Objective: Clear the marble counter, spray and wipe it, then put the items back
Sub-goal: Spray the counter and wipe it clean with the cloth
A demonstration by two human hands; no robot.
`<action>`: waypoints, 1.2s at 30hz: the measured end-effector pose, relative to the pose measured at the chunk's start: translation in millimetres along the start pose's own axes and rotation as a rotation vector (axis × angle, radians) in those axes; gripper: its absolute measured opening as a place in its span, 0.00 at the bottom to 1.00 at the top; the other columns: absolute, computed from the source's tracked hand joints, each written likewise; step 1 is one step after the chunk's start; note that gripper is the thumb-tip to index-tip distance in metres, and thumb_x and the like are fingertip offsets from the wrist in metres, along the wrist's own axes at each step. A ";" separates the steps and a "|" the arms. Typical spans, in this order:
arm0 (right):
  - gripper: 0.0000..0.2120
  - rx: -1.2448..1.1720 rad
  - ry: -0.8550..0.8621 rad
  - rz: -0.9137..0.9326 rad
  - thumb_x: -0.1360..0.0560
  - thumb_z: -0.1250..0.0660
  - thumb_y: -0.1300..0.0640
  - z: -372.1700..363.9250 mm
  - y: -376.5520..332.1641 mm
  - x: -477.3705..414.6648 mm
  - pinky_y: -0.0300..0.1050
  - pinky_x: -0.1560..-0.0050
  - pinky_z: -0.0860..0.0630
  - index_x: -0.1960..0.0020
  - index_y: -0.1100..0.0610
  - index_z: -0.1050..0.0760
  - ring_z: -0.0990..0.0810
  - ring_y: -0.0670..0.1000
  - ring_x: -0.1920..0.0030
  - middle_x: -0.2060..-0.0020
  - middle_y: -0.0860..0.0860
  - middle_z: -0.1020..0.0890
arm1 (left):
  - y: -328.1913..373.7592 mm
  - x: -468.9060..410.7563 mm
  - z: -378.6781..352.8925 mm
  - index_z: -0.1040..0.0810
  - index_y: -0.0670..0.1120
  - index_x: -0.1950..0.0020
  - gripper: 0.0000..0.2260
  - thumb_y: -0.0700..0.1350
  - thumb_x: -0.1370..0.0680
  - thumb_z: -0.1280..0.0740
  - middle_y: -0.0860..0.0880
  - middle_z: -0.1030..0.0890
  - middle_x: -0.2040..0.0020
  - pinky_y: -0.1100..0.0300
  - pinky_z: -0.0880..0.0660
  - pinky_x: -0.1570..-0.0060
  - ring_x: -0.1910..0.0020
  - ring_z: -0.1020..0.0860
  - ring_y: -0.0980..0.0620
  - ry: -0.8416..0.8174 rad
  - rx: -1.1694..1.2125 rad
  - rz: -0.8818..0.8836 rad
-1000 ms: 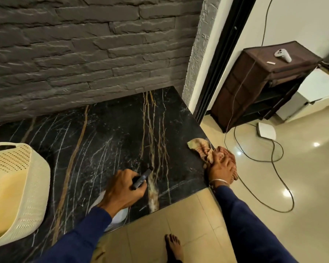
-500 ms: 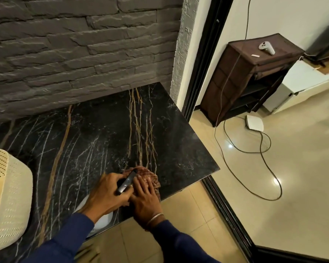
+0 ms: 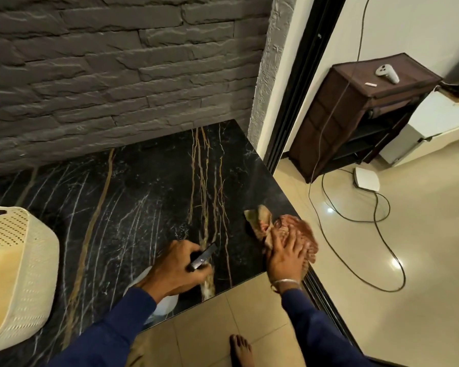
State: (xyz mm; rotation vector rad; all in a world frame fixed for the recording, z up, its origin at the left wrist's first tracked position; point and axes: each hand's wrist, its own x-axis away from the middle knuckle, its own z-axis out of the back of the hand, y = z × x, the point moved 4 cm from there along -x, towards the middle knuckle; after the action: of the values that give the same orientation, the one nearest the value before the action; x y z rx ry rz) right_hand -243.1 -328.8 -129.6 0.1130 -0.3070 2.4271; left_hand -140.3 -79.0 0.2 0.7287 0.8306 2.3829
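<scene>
Both hands are busy: the right hand (image 3: 286,254) lies flat, fingers straight, pressing a crumpled brown-and-tan cloth (image 3: 259,221) onto the front right corner of the black, gold-veined marble tabletop (image 3: 143,197); the left hand (image 3: 174,266), near the cloth's left, is curled round a white plastic spray bottle (image 3: 167,304) with a black nozzle; wiping looks in hand; next, I'd judge, the cloth needs sweeping leftward toward the cream perforated plastic basket (image 3: 16,260).

The right hand (image 3: 286,254) and the cloth (image 3: 260,221) under it have swept across the worktop (image 3: 143,194) and back. A second ago they were at its right edge. Half a second ago they were close beside the left hand (image 3: 175,266) gripping the bottle (image 3: 164,305). Now they are at the right edge again, well apart from it.
</scene>
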 end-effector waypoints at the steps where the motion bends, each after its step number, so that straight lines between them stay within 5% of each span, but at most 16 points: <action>1: 0.32 0.003 0.012 0.058 0.22 0.41 0.44 -5.8 -19.9 14.6 0.68 0.26 0.56 0.22 0.44 0.50 0.53 0.63 0.23 0.22 0.59 0.50 | 0.1 -1.5 -0.5 0.21 0.45 0.66 0.10 0.47 0.29 0.27 0.48 0.22 0.72 0.60 0.29 0.71 0.75 0.28 0.56 -0.036 0.029 0.015; 5: 0.30 0.040 -0.016 0.255 0.25 0.41 0.45 -22.9 -76.1 63.0 0.68 0.28 0.50 0.24 0.42 0.42 0.44 0.62 0.24 0.25 0.58 0.40 | 5.4 -4.6 -3.1 0.20 0.36 0.60 0.11 0.45 0.26 0.29 0.44 0.22 0.72 0.59 0.27 0.74 0.77 0.25 0.51 -0.167 0.150 0.100; 12: 0.30 0.076 -0.094 0.351 0.26 0.40 0.42 -12.8 -59.2 46.8 0.67 0.31 0.35 0.25 0.42 0.40 0.37 0.61 0.26 0.26 0.54 0.35 | 31.6 -22.8 -3.1 0.22 0.39 0.60 0.12 0.48 0.24 0.29 0.47 0.27 0.70 0.59 0.30 0.71 0.72 0.28 0.51 -0.045 0.239 0.089; 15: 0.33 0.077 -0.046 0.197 0.28 0.37 0.38 -2.5 -22.5 10.3 0.67 0.28 0.43 0.25 0.45 0.39 0.38 0.61 0.25 0.25 0.56 0.37 | 44.3 -41.0 -4.4 0.21 0.37 0.59 0.13 0.47 0.24 0.29 0.46 0.27 0.69 0.59 0.31 0.71 0.71 0.28 0.51 -0.056 0.191 0.062; 19: 0.31 0.053 -0.039 0.002 0.23 0.52 0.34 10.0 21.9 -46.0 0.67 0.26 0.50 0.22 0.42 0.50 0.48 0.65 0.24 0.22 0.58 0.49 | 52.5 -68.5 -5.3 0.22 0.37 0.62 0.15 0.49 0.26 0.29 0.46 0.26 0.71 0.55 0.26 0.71 0.73 0.27 0.51 -0.088 0.144 0.030; 24: 0.29 0.020 -0.072 0.057 0.21 0.54 0.34 19.7 9.1 -109.6 0.64 0.24 0.53 0.23 0.38 0.55 0.53 0.64 0.23 0.22 0.57 0.52 | 54.1 -108.1 -0.4 0.24 0.45 0.65 0.11 0.50 0.27 0.28 0.49 0.24 0.68 0.53 0.22 0.65 0.70 0.25 0.54 -0.107 0.129 0.066; 27: 0.30 0.034 -0.100 0.171 0.22 0.51 0.33 15.0 -32.9 -167.4 0.66 0.25 0.58 0.23 0.38 0.57 0.57 0.64 0.23 0.22 0.57 0.55 | 40.8 -139.1 15.6 0.25 0.48 0.57 0.08 0.49 0.26 0.28 0.47 0.22 0.59 0.56 0.22 0.60 0.63 0.22 0.51 -0.112 0.128 0.162; 36: 0.36 0.075 -0.047 0.454 0.28 0.54 0.27 26.7 -162.4 -381.8 0.65 0.26 0.50 0.24 0.41 0.48 0.50 0.61 0.23 0.22 0.54 0.47 | -1.5 -198.2 83.0 0.27 0.42 0.71 0.16 0.47 0.27 0.28 0.46 0.29 0.77 0.63 0.35 0.74 0.76 0.30 0.56 0.285 0.251 0.183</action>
State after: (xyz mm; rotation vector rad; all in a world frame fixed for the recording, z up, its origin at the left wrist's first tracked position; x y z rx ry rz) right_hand 153.8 -452.6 -134.3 0.1472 -0.2860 2.8907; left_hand 56.2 -165.9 -7.7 0.5861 1.2466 2.6150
